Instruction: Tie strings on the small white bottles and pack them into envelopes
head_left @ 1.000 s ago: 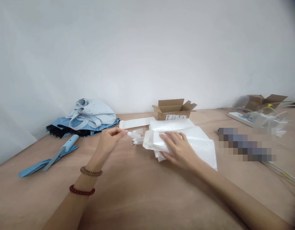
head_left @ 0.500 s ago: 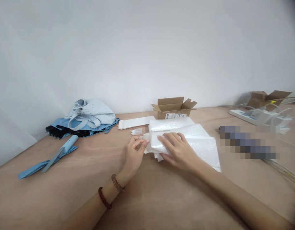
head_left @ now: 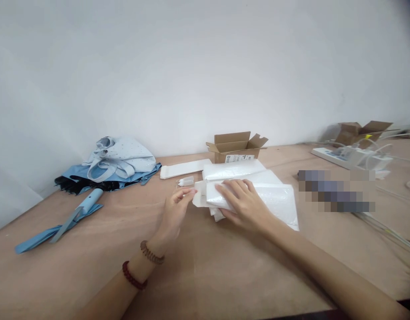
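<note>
White, shiny plastic packaging (head_left: pixel 278 200) lies in overlapping layers at mid-table. My right hand (head_left: pixel 243 202) is wrapped over its left part, fingers on top and thumb beneath the near edge. A pale flap (head_left: pixel 200 194) sticks out on the packaging's left side. Just left of that flap is my left hand (head_left: pixel 176 209), its thumb and fingertips pressed together; whatever they may pinch is too small to make out. Behind the left hand lies a small translucent white item (head_left: pixel 186 181) with a thin string.
Behind are a flat white packet (head_left: pixel 185 169) and an open cardboard box (head_left: pixel 236 149). At left lies a blue umbrella (head_left: pixel 91 202) under a pale cloth bag (head_left: pixel 125 155). A power strip (head_left: pixel 334 159), cables, another box (head_left: pixel 361 133) and a blurred item (head_left: pixel 334 191) occupy the right.
My left hand has drawn back leftward from the flap, leaving a small gap. My right hand keeps its hold on the packaging. The whole view has shifted slightly.
</note>
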A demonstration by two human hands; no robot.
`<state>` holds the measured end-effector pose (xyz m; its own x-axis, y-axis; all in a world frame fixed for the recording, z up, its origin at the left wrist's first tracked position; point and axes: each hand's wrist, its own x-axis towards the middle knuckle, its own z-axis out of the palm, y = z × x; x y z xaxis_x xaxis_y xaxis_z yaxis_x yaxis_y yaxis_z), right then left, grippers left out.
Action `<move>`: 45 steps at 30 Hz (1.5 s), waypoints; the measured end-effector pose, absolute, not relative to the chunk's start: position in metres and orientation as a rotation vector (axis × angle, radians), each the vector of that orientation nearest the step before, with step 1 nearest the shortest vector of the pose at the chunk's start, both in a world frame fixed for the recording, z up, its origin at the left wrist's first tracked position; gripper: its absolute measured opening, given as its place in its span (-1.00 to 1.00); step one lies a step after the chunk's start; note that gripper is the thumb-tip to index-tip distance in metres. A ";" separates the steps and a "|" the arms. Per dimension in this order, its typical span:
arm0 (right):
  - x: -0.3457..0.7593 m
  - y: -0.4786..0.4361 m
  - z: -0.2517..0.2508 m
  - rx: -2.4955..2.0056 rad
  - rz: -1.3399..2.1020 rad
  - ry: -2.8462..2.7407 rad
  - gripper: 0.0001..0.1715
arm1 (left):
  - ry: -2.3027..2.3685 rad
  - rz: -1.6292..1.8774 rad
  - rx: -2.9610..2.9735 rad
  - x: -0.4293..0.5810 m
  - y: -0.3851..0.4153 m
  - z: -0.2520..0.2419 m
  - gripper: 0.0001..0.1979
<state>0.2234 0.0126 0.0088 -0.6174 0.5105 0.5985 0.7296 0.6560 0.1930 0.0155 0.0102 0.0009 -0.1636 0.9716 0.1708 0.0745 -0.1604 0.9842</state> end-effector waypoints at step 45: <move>0.209 -0.008 0.005 -0.837 -0.971 -2.232 -0.53 | 0.736 0.974 0.890 0.024 0.000 0.004 -0.74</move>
